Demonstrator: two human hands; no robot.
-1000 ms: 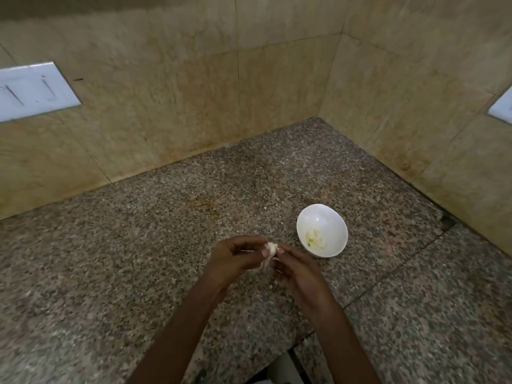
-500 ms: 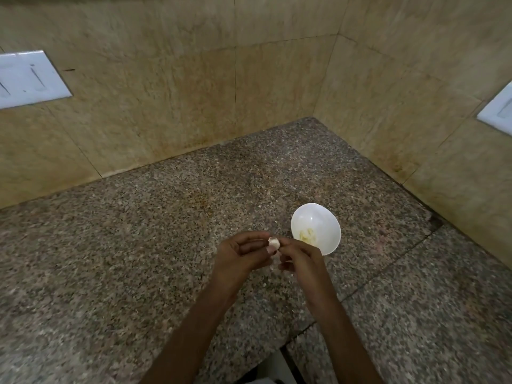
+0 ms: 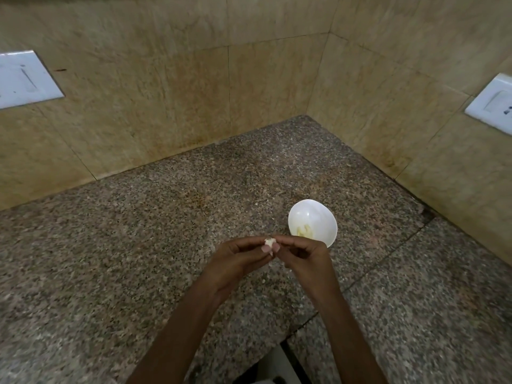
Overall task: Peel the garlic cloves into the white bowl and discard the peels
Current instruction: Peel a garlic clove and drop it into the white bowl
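Both the left hand (image 3: 235, 259) and right hand (image 3: 302, 254) pinch a small white garlic clove (image 3: 270, 241) above the speckled granite tabletop (image 3: 138, 245); a round white bowl (image 3: 313, 217) sits just beyond, right.

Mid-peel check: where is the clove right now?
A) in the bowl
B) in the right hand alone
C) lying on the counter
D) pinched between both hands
D: the left hand and right hand both pinch the clove, beside the bowl, not in it.
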